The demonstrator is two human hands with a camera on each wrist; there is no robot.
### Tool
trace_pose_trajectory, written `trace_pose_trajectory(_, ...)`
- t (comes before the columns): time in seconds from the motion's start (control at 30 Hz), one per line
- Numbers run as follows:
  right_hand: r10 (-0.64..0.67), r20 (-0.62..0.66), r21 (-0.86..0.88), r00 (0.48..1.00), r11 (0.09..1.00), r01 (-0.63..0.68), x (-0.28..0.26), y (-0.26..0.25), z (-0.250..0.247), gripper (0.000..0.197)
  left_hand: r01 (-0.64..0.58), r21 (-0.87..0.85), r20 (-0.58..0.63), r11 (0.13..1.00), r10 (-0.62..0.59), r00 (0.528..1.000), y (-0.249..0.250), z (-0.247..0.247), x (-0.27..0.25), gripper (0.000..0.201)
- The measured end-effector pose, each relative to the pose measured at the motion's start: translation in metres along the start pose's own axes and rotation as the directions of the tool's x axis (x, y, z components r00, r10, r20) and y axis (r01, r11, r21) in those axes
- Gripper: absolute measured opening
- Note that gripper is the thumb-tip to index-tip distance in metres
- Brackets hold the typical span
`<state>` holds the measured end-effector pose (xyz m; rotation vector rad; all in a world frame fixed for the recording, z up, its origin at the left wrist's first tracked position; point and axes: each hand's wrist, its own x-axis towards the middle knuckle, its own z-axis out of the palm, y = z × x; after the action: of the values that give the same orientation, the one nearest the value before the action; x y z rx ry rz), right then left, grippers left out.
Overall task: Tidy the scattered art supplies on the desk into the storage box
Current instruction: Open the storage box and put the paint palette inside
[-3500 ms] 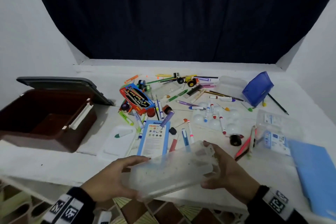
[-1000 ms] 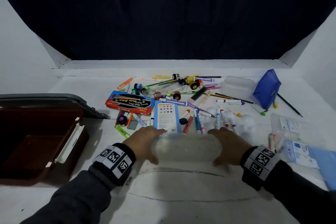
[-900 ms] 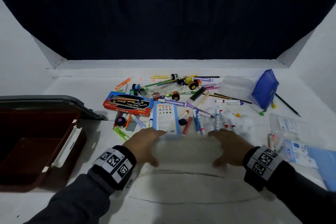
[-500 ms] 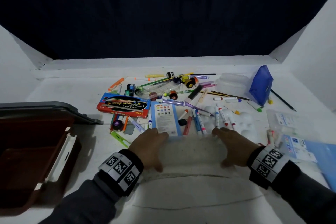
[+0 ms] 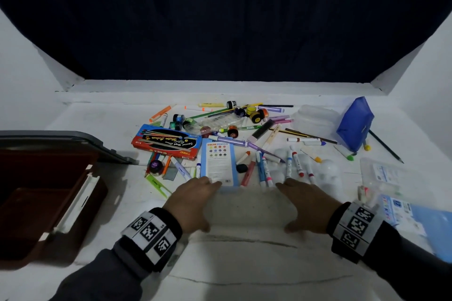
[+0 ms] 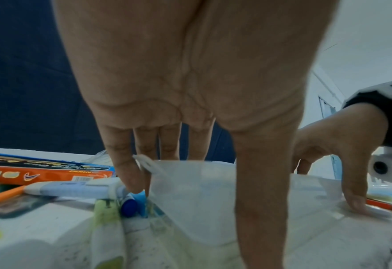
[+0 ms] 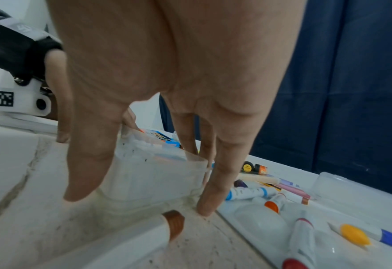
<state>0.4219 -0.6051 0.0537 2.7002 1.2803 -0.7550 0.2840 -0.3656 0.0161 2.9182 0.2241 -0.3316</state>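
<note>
The clear plastic case [image 5: 247, 205] stands on the desk [image 5: 244, 264] nearest the person, left hand [image 5: 193, 203] and right hand [image 5: 305, 205] clasping its ends, fingers spread. Probably light, slick, slightly flexible; markers [image 5: 293, 166] lie beyond.

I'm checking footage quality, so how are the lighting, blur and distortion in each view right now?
Head view: dim, wide-angle bending of the walls, the clear plastic container between the hands barely visible. Left wrist view: soft and blurred, the left hand fills the frame. Right wrist view: brighter, the markers sharper, edges stretched.
</note>
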Motion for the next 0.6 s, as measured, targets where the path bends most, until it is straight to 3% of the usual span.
trace_pose_trajectory(0.13,-0.053,-0.065,-0.016,0.996,0.998,0.053,-0.001,0.001,0.001,0.096,-0.001,-0.035,0.005,0.999,0.001,1.000,0.001,-0.003,-0.002,0.104)
trace_pose_trajectory(0.6,-0.104,-0.012,-0.199,0.994,0.975,0.100,0.001,-0.003,-0.002,0.089,0.018,-0.163,-0.009,0.986,-0.020,1.000,-0.010,-0.006,-0.004,0.098)
